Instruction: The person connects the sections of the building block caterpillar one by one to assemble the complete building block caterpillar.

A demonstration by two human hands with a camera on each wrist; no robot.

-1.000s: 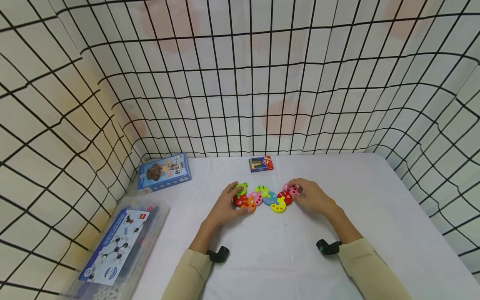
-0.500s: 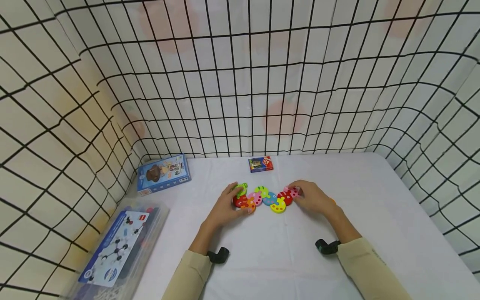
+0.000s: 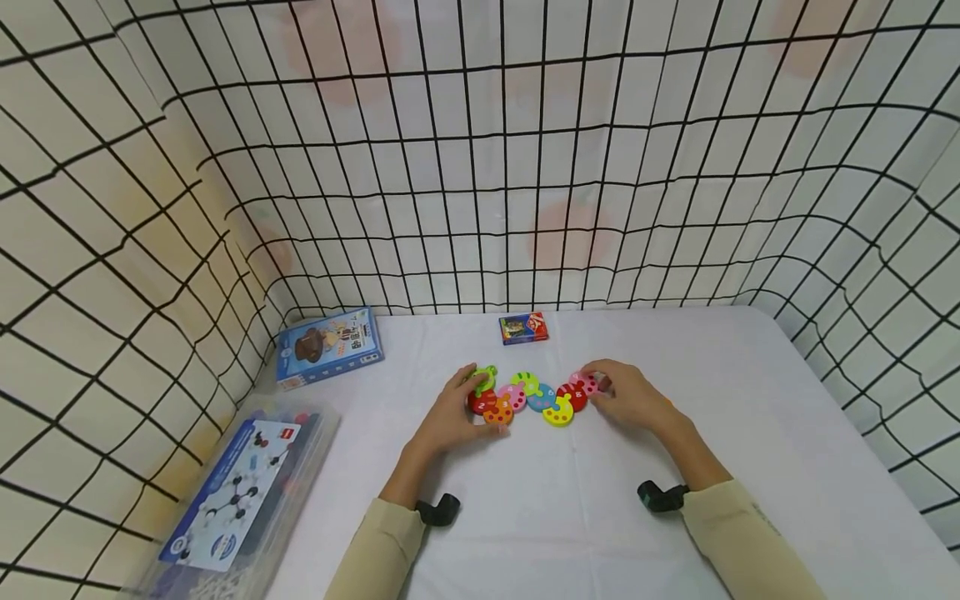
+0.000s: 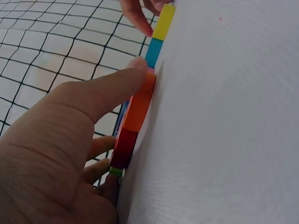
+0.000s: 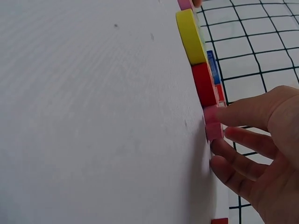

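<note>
A row of linked, brightly coloured round puzzle pieces lies in a wavy line on the white table; some carry numbers. My left hand spans the row's left end, fingers by the green piece and thumb near the orange piece. In the left wrist view the thumb stretches along the orange piece, with a red piece below it. At the row's right end, my right hand pinches a pink piece beside a red piece. Its fingertips partly hide the pink piece.
A small red and blue box lies behind the row. At the back left is a blue box; nearer on the left stands a clear plastic case with a printed sheet. Black wire grid walls in the table.
The right fingers have lowered the pink piece slightly beside the red one at the row's right end. My left thumb has shifted a little away from the orange piece.
</note>
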